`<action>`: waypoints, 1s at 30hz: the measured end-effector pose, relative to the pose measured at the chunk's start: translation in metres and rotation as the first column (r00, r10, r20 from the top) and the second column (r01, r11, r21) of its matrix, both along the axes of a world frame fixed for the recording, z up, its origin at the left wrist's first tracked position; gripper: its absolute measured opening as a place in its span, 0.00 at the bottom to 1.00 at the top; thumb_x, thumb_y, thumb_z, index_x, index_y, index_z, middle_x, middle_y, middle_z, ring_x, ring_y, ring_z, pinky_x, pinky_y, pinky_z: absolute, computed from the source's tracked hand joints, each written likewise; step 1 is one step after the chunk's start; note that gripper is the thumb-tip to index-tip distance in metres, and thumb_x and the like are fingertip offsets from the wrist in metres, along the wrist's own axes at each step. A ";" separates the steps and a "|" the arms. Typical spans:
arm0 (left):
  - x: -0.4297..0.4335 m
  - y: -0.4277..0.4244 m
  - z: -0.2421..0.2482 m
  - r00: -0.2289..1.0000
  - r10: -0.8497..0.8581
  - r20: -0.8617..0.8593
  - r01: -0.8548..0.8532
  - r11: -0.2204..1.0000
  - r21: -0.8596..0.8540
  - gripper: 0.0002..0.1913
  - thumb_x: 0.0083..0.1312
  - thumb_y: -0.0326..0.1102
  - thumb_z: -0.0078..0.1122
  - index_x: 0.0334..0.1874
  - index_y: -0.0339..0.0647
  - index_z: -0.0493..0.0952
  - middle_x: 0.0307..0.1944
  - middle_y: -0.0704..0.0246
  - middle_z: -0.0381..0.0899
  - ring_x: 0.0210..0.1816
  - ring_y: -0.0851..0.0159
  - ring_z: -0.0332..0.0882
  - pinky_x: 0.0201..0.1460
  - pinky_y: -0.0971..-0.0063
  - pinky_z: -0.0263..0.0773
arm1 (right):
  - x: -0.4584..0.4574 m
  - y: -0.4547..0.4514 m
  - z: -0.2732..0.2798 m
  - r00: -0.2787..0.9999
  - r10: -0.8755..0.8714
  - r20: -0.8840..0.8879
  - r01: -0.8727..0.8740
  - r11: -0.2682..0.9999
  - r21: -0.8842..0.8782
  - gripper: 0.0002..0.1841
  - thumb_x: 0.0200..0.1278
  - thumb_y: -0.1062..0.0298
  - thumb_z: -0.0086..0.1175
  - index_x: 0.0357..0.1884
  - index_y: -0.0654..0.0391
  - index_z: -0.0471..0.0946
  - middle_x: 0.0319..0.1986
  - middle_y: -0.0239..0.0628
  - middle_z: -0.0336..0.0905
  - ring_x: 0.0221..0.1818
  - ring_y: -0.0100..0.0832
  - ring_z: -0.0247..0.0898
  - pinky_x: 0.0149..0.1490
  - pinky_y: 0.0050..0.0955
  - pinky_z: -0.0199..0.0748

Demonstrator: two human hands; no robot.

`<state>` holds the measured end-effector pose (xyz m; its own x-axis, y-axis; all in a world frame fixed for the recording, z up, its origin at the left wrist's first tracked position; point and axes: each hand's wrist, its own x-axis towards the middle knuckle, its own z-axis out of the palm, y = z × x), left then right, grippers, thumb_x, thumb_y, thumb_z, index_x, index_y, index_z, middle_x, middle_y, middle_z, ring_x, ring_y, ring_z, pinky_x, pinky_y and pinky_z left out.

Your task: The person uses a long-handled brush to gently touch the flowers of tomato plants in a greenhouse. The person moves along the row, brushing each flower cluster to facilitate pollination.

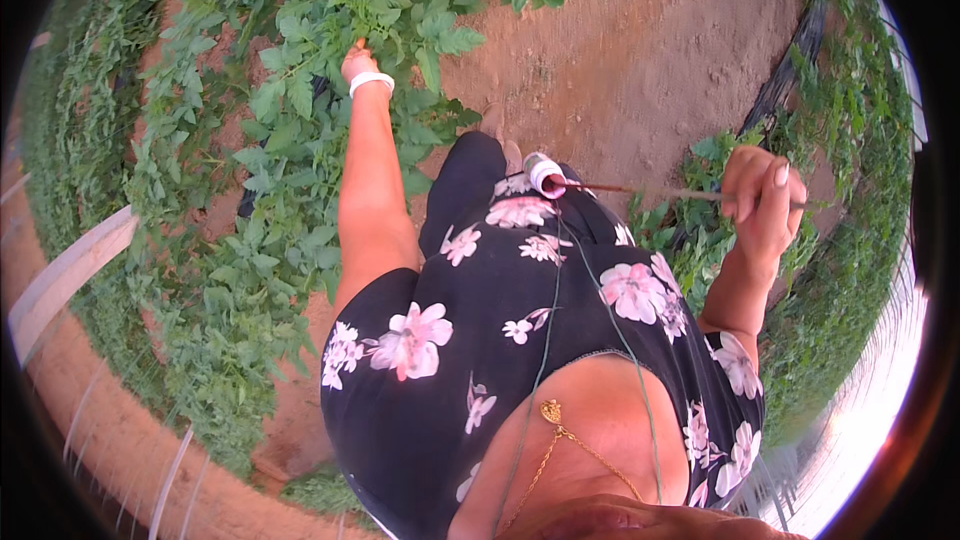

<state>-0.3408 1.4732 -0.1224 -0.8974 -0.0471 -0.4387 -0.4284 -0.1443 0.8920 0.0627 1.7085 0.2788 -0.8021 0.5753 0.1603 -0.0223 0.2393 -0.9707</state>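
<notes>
My left hand, with a white band at the wrist, reaches into the leafy top of a tomato plant. Leaves cover most of its fingers, so whether they grip a stem cannot be seen. My right hand is raised at the right, closed around a thin stick. The reddish-brown end of the stick is at the mouth of a small white bottle, which has pink-red stains inside its opening. The bottle hangs at my waist from a green cord looped around my neck.
Rows of tomato plants fill the left side. More green plants line the right, beside black plastic sheeting. Bare brown soil lies between the rows. A pale post leans at the far left.
</notes>
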 end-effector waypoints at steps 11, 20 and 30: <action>-0.030 -0.023 -0.093 0.855 0.161 0.493 -0.182 0.983 -0.005 0.18 0.71 0.43 0.45 0.54 0.39 0.75 0.52 0.64 0.78 0.43 0.58 0.76 0.41 0.60 0.71 | -0.031 -0.020 -0.009 0.968 -0.015 0.250 0.018 1.000 -0.007 0.28 0.76 0.63 0.36 0.12 0.58 0.65 0.11 0.32 0.64 0.14 0.27 0.61 0.22 0.26 0.58; -0.049 -0.047 -0.100 0.710 -0.558 0.430 0.663 0.324 -0.675 0.23 0.70 0.42 0.43 0.66 0.45 0.67 0.65 0.65 0.70 0.60 0.56 0.70 0.63 0.63 0.66 | -0.052 -0.029 -0.010 0.937 -0.007 0.350 0.015 1.000 -0.020 0.29 0.77 0.61 0.36 0.12 0.59 0.65 0.10 0.32 0.64 0.14 0.27 0.61 0.22 0.25 0.58; -0.026 -0.048 -0.098 0.842 -0.442 0.309 0.527 0.552 -0.647 0.25 0.69 0.42 0.44 0.69 0.48 0.64 0.68 0.66 0.65 0.64 0.56 0.64 0.66 0.61 0.61 | -0.070 -0.035 -0.009 0.914 -0.016 0.406 0.020 1.000 -0.005 0.29 0.77 0.61 0.36 0.12 0.58 0.64 0.11 0.32 0.63 0.15 0.27 0.61 0.23 0.25 0.58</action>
<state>-0.3672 1.4248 -0.2202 -0.8313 0.0598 -0.5526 -0.3341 0.7408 0.5827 -0.0069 1.6736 0.2700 -0.7868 0.5899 -0.1817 0.3779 0.2275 -0.8975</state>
